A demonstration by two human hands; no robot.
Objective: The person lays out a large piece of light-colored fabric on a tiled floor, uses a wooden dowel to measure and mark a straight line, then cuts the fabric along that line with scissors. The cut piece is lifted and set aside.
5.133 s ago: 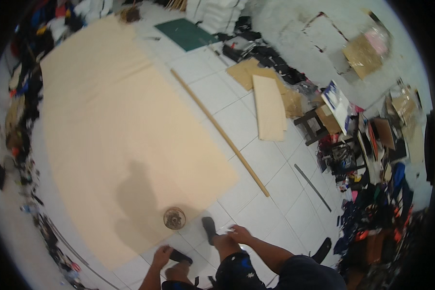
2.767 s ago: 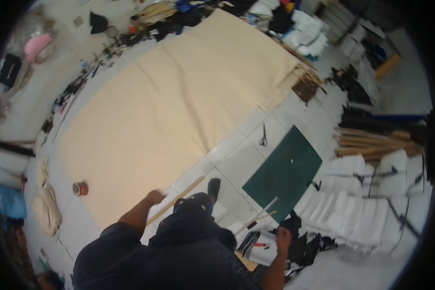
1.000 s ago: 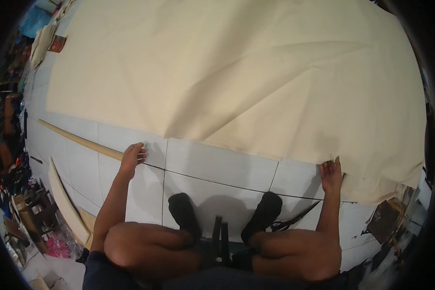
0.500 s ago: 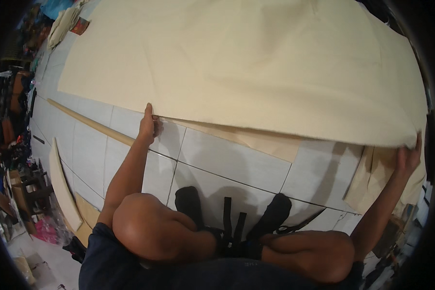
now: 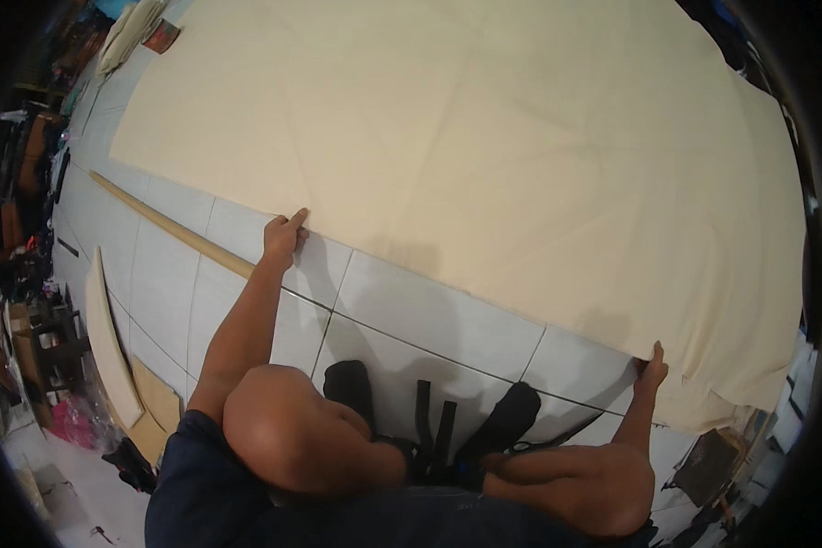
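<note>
A wide sheet of cream fabric point(image 5: 484, 155) lies spread over the floor in front of me, with faint creases across it. My left hand point(image 5: 285, 239) pinches its near edge left of the middle, and the fingertips meet right at the hem. Farther right and nearer to me, my right hand point(image 5: 650, 368) grips the same edge with the thumb on top; its other fingers are partly hidden. The edge runs slanting between both hands. Toward the right corner the fabric is bunched in small folds.
White floor tiles point(image 5: 411, 320) show between my feet and the fabric. A long tan pole-like strip point(image 5: 173, 225) lies at the left, near a pale curved piece point(image 5: 110, 338) and a tan board point(image 5: 158, 406). Clutter lines the left side. A dark brown object point(image 5: 706, 466) sits at the lower right.
My right hand has come down and inward with the fabric edge, which was raised before and now lies low. The fabric covers the layer beneath it. My left hand stays nearly in place.
</note>
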